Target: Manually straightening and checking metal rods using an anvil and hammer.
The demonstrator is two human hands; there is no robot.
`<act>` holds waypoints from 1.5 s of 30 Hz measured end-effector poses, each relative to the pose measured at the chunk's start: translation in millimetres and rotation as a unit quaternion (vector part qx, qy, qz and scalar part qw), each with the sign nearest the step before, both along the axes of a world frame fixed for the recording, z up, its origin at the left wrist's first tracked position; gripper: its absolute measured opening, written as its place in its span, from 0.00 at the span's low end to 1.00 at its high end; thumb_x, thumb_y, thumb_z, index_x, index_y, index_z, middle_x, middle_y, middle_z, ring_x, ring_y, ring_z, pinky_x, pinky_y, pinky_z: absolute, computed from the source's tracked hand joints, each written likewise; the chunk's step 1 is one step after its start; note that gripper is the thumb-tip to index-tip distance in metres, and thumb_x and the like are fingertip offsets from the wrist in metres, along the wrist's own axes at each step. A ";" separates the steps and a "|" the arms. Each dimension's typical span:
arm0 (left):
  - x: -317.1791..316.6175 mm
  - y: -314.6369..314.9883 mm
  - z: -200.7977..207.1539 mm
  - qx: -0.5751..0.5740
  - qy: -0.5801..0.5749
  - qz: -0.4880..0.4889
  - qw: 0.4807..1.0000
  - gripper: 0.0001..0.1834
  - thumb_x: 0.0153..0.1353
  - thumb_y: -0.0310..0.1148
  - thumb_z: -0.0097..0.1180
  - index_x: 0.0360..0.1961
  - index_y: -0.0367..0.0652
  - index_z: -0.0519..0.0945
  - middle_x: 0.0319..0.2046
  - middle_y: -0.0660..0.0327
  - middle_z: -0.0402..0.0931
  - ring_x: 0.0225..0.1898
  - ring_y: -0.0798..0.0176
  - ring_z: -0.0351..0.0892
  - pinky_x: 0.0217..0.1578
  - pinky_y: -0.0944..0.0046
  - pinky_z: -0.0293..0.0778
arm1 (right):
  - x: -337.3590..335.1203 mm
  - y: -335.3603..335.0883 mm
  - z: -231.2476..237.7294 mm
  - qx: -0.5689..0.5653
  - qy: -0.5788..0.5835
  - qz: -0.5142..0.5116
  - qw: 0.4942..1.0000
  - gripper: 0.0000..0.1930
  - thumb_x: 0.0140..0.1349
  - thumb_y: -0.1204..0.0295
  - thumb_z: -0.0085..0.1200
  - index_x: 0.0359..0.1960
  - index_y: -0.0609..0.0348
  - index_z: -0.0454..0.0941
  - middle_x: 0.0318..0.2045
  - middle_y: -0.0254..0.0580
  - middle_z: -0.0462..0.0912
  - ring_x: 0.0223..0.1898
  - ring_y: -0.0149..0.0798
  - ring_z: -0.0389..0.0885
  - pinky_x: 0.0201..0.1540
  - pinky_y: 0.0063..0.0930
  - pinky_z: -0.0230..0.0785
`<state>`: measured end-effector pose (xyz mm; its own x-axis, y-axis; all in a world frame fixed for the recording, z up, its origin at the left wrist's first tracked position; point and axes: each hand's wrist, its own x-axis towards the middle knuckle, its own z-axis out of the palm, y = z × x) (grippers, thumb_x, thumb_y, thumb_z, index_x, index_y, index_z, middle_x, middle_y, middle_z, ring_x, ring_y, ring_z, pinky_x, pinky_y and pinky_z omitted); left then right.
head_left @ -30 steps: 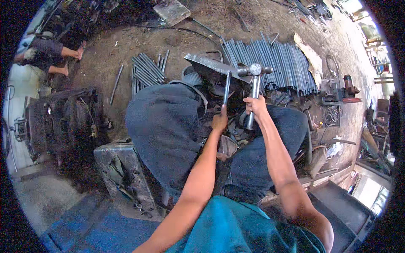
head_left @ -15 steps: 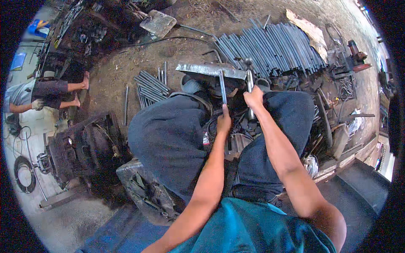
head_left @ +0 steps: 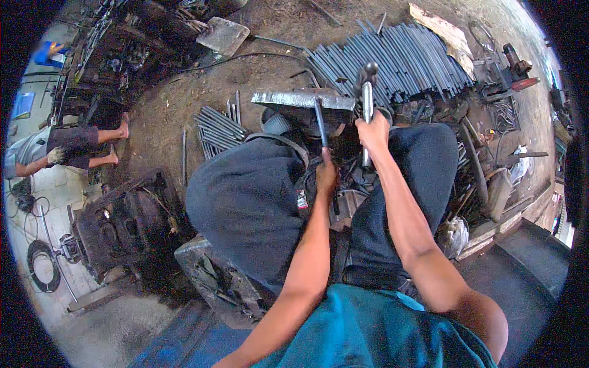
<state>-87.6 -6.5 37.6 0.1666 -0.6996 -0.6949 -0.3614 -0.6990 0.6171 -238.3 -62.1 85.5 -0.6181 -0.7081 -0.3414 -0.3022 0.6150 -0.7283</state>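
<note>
My left hand (head_left: 326,173) is closed round the near end of a dark metal rod (head_left: 322,126). The rod's far end rests at the bright front edge of a heavy steel block (head_left: 282,99) between my knees. In my closed right hand (head_left: 373,131) is a hammer (head_left: 367,98) with a shiny metal handle. Its head stands beyond the block's right end, apart from the rod. Below my hands, dark clutter between my legs is partly hidden.
Many cut rods (head_left: 392,64) lie in a wide pile at the far right, with a smaller bundle (head_left: 219,130) left of the block. A shovel (head_left: 224,35) lies behind. Dark machinery (head_left: 123,227) stands left, near another person's legs (head_left: 104,135). A loose handle (head_left: 475,162) lies right.
My right hand has tilted the hammer, moving its head up and away from the block. The rod stays against the block's edge in my left hand. The whole view has shifted slightly.
</note>
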 end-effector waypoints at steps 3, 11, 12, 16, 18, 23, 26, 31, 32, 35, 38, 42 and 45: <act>0.6 -1.9 4.7 -0.052 0.046 -0.010 0.998 0.44 0.58 0.70 0.30 0.13 0.35 0.71 0.12 0.58 0.68 0.17 0.58 0.70 0.22 0.58 0.63 | 8.7 -2.0 26.6 -0.059 -0.009 0.012 0.998 0.17 0.46 0.70 0.56 0.36 0.70 0.73 0.31 0.64 0.79 0.38 0.60 0.79 0.42 0.43 0.69; -0.1 0.7 0.8 -0.063 0.043 -0.004 0.997 0.40 0.61 0.65 0.36 0.30 0.34 0.81 0.11 0.57 0.68 0.16 0.62 0.75 0.22 0.58 0.70 | 16.9 -0.4 -23.5 -0.049 -0.046 0.075 0.995 0.18 0.46 0.69 0.61 0.34 0.71 0.72 0.20 0.51 0.78 0.23 0.44 0.79 0.27 0.37 0.70; 5.1 -0.6 -5.4 -0.043 0.018 -0.033 0.998 0.38 0.62 0.63 0.37 0.32 0.33 0.81 0.15 0.51 0.71 0.20 0.56 0.77 0.28 0.54 0.72 | 18.9 -1.8 -21.9 -0.049 -0.101 0.071 0.991 0.17 0.47 0.69 0.61 0.33 0.69 0.72 0.19 0.47 0.77 0.19 0.38 0.78 0.22 0.34 0.70; 18.0 -2.2 -33.5 -0.057 -0.096 -0.064 0.992 0.37 0.62 0.62 0.38 0.34 0.32 0.80 0.21 0.40 0.75 0.28 0.45 0.78 0.35 0.49 0.70 | 27.7 -3.1 -12.1 -0.034 -0.204 0.048 0.977 0.18 0.47 0.66 0.61 0.34 0.68 0.74 0.21 0.47 0.78 0.22 0.41 0.79 0.29 0.35 0.72; -3.6 4.4 -5.3 -0.071 -0.073 -0.039 0.994 0.40 0.61 0.63 0.37 0.33 0.30 0.80 0.28 0.33 0.75 0.37 0.36 0.76 0.40 0.46 0.67 | 15.3 1.8 -32.2 -0.063 -0.248 0.038 0.966 0.17 0.50 0.65 0.59 0.34 0.67 0.74 0.20 0.46 0.78 0.20 0.37 0.78 0.26 0.33 0.71; 5.3 1.3 -37.5 -0.120 -0.078 -0.025 0.989 0.41 0.59 0.65 0.39 0.31 0.29 0.79 0.28 0.34 0.76 0.36 0.36 0.76 0.38 0.45 0.67 | 30.7 0.2 -38.9 -0.084 -0.194 0.079 0.974 0.13 0.54 0.69 0.57 0.34 0.66 0.73 0.17 0.38 0.74 0.15 0.31 0.72 0.18 0.28 0.66; 9.0 3.4 -39.9 -0.139 -0.105 -0.018 0.985 0.41 0.58 0.65 0.41 0.27 0.28 0.79 0.24 0.35 0.75 0.31 0.38 0.77 0.35 0.46 0.67 | 29.8 0.1 -37.5 -0.080 -0.218 0.074 0.970 0.12 0.54 0.69 0.58 0.34 0.65 0.74 0.17 0.37 0.74 0.16 0.31 0.72 0.18 0.28 0.66; 6.3 2.1 -43.7 -0.256 -0.162 0.009 0.953 0.41 0.57 0.65 0.44 0.21 0.28 0.78 0.19 0.37 0.74 0.25 0.40 0.76 0.32 0.47 0.68 | 23.0 -2.4 -42.7 -0.076 -0.282 0.073 0.954 0.15 0.51 0.63 0.59 0.31 0.64 0.75 0.16 0.39 0.75 0.15 0.32 0.74 0.19 0.29 0.67; 5.3 2.3 -39.8 -0.236 -0.146 0.008 0.961 0.41 0.56 0.66 0.45 0.21 0.28 0.78 0.19 0.37 0.74 0.25 0.40 0.76 0.32 0.48 0.68 | 21.6 -1.2 -42.1 -0.075 -0.281 0.071 0.954 0.15 0.51 0.63 0.59 0.31 0.64 0.75 0.16 0.39 0.75 0.15 0.32 0.74 0.19 0.29 0.67; 1.9 4.2 -24.6 -0.218 -0.139 -0.005 0.966 0.41 0.54 0.66 0.48 0.20 0.29 0.79 0.19 0.37 0.74 0.25 0.40 0.77 0.31 0.48 0.68 | 18.9 1.9 -41.6 -0.071 -0.293 0.062 0.951 0.15 0.51 0.63 0.60 0.31 0.63 0.75 0.16 0.38 0.74 0.15 0.32 0.73 0.18 0.29 0.66; -0.8 4.2 -25.6 -0.243 -0.161 -0.003 0.957 0.39 0.51 0.65 0.52 0.20 0.30 0.79 0.18 0.38 0.74 0.24 0.40 0.77 0.29 0.48 0.68 | 19.0 3.7 -42.0 -0.087 -0.297 0.049 0.950 0.16 0.51 0.62 0.60 0.30 0.62 0.75 0.16 0.38 0.74 0.15 0.31 0.72 0.19 0.29 0.67; 0.9 3.9 -31.1 -0.305 -0.226 0.002 0.925 0.35 0.51 0.61 0.56 0.20 0.31 0.80 0.16 0.40 0.74 0.19 0.40 0.76 0.25 0.49 0.68 | 18.6 0.9 -42.3 -0.077 -0.311 0.057 0.946 0.16 0.50 0.61 0.61 0.31 0.62 0.75 0.17 0.38 0.75 0.16 0.31 0.73 0.19 0.29 0.67; -2.7 5.2 -24.3 -0.333 -0.194 0.021 0.922 0.33 0.51 0.59 0.57 0.18 0.32 0.80 0.15 0.41 0.73 0.17 0.40 0.75 0.24 0.48 0.68 | 16.3 1.4 -42.6 -0.072 -0.311 0.068 0.945 0.16 0.50 0.61 0.61 0.31 0.62 0.75 0.17 0.38 0.75 0.17 0.31 0.73 0.19 0.29 0.67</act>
